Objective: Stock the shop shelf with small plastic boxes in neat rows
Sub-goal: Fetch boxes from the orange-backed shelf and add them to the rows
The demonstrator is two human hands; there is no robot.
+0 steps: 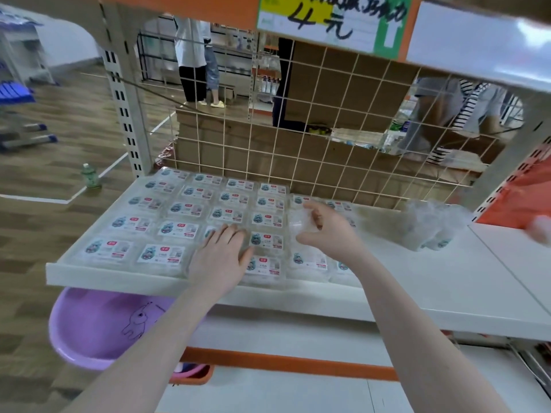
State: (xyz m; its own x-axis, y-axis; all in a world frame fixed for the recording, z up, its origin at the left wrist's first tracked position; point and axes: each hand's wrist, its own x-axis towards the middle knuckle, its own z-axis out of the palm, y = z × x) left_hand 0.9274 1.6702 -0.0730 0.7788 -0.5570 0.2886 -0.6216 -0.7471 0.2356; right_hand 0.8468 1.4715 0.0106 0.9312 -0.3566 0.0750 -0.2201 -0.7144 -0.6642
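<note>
Several small clear plastic boxes (179,229) with white and teal labels lie in neat rows on the left part of the white shelf (417,281). My left hand (222,253) rests flat, fingers straight, on boxes near the shelf's front edge. My right hand (326,228) grips a clear box (298,225) between thumb and curled fingers, just above the fifth column of boxes. A blurred heap of clear boxes in plastic wrap (429,225) lies further right on the shelf.
A wire grid (328,114) backs the shelf, with cardboard behind it. An orange price sign (331,22) hangs above. A purple basin (98,326) sits below the shelf at left. A green bottle (91,175) stands on the wooden floor. People stand beyond the grid.
</note>
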